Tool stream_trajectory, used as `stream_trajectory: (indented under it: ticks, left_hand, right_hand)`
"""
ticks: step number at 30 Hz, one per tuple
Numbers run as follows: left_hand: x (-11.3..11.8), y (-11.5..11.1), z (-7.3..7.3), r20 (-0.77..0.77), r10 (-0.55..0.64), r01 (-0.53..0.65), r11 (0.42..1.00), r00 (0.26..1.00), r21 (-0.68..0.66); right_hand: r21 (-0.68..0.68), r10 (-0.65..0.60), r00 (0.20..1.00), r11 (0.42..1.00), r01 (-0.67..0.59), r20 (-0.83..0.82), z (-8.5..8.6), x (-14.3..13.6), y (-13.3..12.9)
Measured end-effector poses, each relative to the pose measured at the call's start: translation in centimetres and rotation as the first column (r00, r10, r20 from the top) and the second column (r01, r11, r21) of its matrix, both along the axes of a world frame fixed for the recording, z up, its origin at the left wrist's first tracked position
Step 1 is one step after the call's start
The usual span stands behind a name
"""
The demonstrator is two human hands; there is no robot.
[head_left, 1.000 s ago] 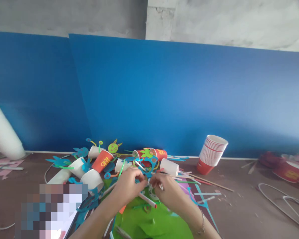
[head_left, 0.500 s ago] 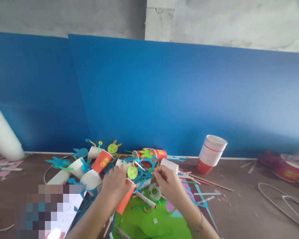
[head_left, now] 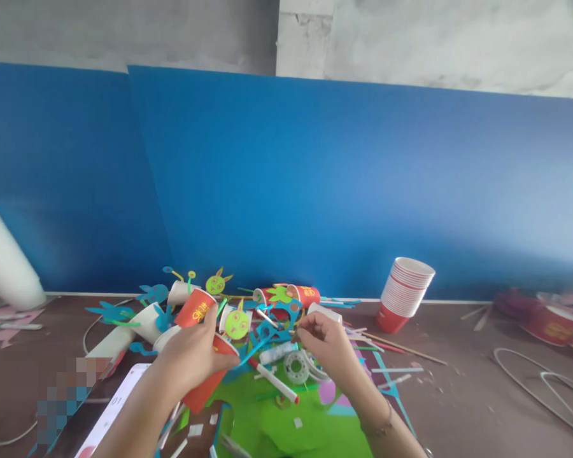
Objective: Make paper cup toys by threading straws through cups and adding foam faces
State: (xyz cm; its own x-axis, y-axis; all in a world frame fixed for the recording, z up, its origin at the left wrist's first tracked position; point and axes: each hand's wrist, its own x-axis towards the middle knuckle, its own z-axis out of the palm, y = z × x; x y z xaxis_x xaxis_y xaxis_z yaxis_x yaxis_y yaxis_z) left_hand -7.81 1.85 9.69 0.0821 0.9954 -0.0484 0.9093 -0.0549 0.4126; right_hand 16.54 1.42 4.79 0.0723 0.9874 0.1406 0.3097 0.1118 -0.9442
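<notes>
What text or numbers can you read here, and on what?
"01": phone screen; other marks on it are too small to read.
Red cup behind the left hand: yellow lettering, too blurred to read.
Back red cup: yellow lettering, too small to read.
Red bowl, far right: yellow lettering, too blurred.
Cup stack: small yellow mark low on the left, unreadable.

The left hand [head_left: 193, 350] holds a red cup [head_left: 205, 389] beside green paper [head_left: 286, 429].
</notes>
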Motion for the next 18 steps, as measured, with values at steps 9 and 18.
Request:
stream_trajectory:
  ticks: [9, 18]
  left_hand:
    - [5.0, -2.2, -0.8, 0.473, -0.178, 0.199, 0.98, 0.863, 0.006]
    - [7.4, -2.5, -3.2, 0.467, -0.159, 0.205, 0.978, 0.87, -0.048]
  right_hand:
    - [0.16, -0.175, 0.968, 0.966, 0.204, -0.179, 0.6, 0.5, 0.0]
    - [0.103, -0.185, 0.938, 0.969, 0.223, -0.292, 1.6, 1.5, 0.3]
